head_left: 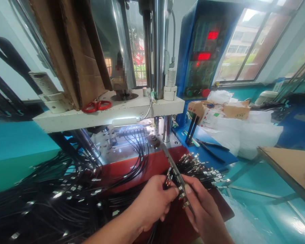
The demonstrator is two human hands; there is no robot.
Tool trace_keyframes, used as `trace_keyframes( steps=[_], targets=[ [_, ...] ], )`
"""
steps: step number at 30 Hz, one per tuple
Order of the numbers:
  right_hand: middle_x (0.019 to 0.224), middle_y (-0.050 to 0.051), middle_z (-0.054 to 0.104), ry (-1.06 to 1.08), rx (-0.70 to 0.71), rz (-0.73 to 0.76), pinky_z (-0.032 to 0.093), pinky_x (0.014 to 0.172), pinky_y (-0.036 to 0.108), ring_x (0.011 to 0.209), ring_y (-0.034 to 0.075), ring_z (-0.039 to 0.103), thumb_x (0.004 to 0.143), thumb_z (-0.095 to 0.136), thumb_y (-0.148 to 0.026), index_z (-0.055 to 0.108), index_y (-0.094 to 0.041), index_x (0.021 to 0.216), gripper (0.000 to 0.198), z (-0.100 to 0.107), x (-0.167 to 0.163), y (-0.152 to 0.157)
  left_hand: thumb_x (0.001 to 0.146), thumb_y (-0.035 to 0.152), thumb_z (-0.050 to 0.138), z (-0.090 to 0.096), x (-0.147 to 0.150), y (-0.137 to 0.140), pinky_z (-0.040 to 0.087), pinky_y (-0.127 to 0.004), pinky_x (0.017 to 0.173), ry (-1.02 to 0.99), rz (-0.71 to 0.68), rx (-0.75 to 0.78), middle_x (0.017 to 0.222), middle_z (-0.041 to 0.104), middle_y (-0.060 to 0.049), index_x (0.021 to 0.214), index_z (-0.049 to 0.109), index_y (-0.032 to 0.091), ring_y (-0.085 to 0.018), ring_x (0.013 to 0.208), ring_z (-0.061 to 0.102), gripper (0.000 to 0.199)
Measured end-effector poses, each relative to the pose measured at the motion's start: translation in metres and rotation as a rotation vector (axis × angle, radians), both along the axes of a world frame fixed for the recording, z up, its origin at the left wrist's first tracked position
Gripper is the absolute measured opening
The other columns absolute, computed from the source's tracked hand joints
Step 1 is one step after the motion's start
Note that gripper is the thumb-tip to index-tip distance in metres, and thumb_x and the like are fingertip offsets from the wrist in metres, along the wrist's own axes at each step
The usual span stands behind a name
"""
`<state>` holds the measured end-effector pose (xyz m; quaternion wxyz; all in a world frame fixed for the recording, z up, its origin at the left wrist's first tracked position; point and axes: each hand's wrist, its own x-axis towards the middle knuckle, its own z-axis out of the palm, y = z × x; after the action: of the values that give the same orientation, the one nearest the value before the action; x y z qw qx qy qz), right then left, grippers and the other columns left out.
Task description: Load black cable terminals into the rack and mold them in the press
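My right hand (203, 203) is closed around the lower part of a long metal bar (170, 162), which slants up and away toward the press. Small metal connectors sit along the bar's near part. Close against its left side, my left hand (155, 200) pinches several black cables (168, 179) with metal connector tips; the fingertips touch the bar. To the right behind the bar lies a bundle of black cables (205, 173) with bare connector ends. Further back, a row of cables runs out of a lit mold (133, 134) on the press bed.
A large heap of black cables (73, 206) covers the left. Red-handled scissors (96, 106) lie on the press's white plate (142, 111). Pliers (212, 149) rest on a blue surface at right. Beyond stand a control box (203, 64) with red displays and white bags (246, 135).
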<state>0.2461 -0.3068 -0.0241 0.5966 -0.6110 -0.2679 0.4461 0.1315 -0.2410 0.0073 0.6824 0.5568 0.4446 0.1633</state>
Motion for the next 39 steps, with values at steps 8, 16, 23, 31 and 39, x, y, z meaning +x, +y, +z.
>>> trace_keyframes(
  steps=[8, 16, 23, 31, 39],
  targets=[
    [0.098, 0.004, 0.067, 0.012, 0.038, 0.014, 0.051, 0.054, 0.017, 0.076, 0.017, 0.061, 0.071, 0.068, -0.056, 0.068, -0.027, 0.103, 0.044, 0.009, 0.014, -0.007, 0.077, 0.034, 0.065, 0.000, -0.014, 0.009, 0.039, -0.019, 0.042, -0.132, 0.079, 0.009, 0.061, 0.050, 0.003, 0.081, 0.053, 0.016, -0.008, 0.047, 0.046, 0.022],
    [0.074, 0.000, 0.060, 0.122, 0.024, 0.030, 0.046, 0.047, 0.016, 0.058, 0.011, 0.050, 0.070, 0.071, -0.054, 0.067, -0.024, 0.104, 0.045, 0.006, 0.018, -0.009, 0.082, 0.023, 0.062, 0.005, -0.031, 0.014, 0.049, -0.025, 0.060, -0.387, 0.138, -0.290, 0.076, 0.054, 0.000, 0.101, 0.055, 0.014, -0.011, 0.064, 0.056, 0.022],
    [0.078, 0.000, 0.062, 0.182, -0.027, 0.075, 0.044, 0.048, 0.013, 0.059, 0.009, 0.049, 0.071, 0.072, -0.051, 0.067, -0.026, 0.105, 0.042, 0.008, 0.019, -0.008, 0.084, 0.033, 0.058, 0.002, -0.017, 0.011, 0.035, -0.016, 0.036, -0.247, 0.142, -0.175, 0.069, 0.050, 0.003, 0.083, 0.053, 0.016, -0.005, 0.046, 0.042, 0.018],
    [0.081, 0.002, 0.064, 0.007, -0.058, 0.088, 0.048, 0.050, 0.016, 0.062, 0.013, 0.053, 0.071, 0.068, -0.057, 0.067, -0.026, 0.108, 0.048, 0.005, 0.022, -0.008, 0.078, 0.032, 0.059, -0.001, -0.006, 0.003, 0.029, -0.013, 0.029, -0.036, 0.038, -0.024, 0.058, 0.041, 0.007, 0.083, 0.052, 0.019, -0.005, 0.040, 0.034, 0.015],
    [0.084, 0.000, 0.062, 0.032, -0.102, 0.128, 0.046, 0.051, 0.015, 0.065, 0.013, 0.050, 0.071, 0.066, -0.060, 0.063, -0.030, 0.113, 0.052, 0.010, 0.019, -0.009, 0.078, 0.031, 0.058, -0.001, -0.007, 0.004, 0.028, -0.013, 0.028, -0.031, 0.029, -0.019, 0.055, 0.041, 0.008, 0.081, 0.052, 0.020, -0.005, 0.038, 0.034, 0.013]
  ],
)
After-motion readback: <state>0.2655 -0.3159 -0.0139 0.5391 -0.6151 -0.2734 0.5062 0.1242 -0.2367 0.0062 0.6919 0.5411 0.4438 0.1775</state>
